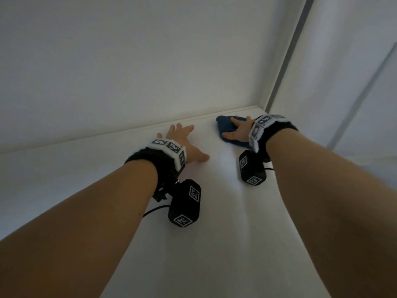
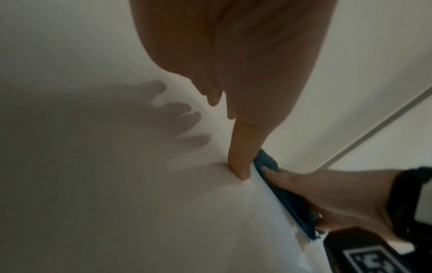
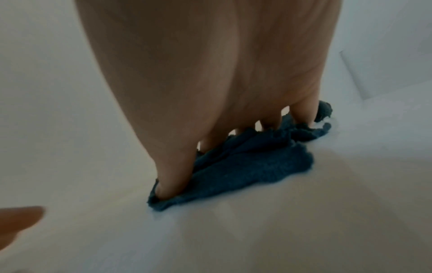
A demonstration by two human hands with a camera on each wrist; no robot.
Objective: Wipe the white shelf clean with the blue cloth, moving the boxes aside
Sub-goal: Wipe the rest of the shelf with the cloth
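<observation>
The blue cloth (image 1: 225, 127) lies crumpled on the white shelf (image 1: 214, 211) near its far right corner. My right hand (image 1: 237, 131) presses flat on the cloth with straight, spread fingers; in the right wrist view the fingers (image 3: 304, 112) sink into the blue cloth (image 3: 252, 166). My left hand (image 1: 184, 140) rests open on the bare shelf to the left of the cloth, fingers spread. In the left wrist view its thumb (image 2: 243, 157) touches the shelf beside the cloth (image 2: 290, 201). No boxes are in view.
The shelf's white back wall (image 1: 129, 72) rises just beyond both hands. A white side panel with a grey edge (image 1: 285, 57) closes the shelf on the right, close to the cloth. Bare shelf surface stretches to the left and towards me.
</observation>
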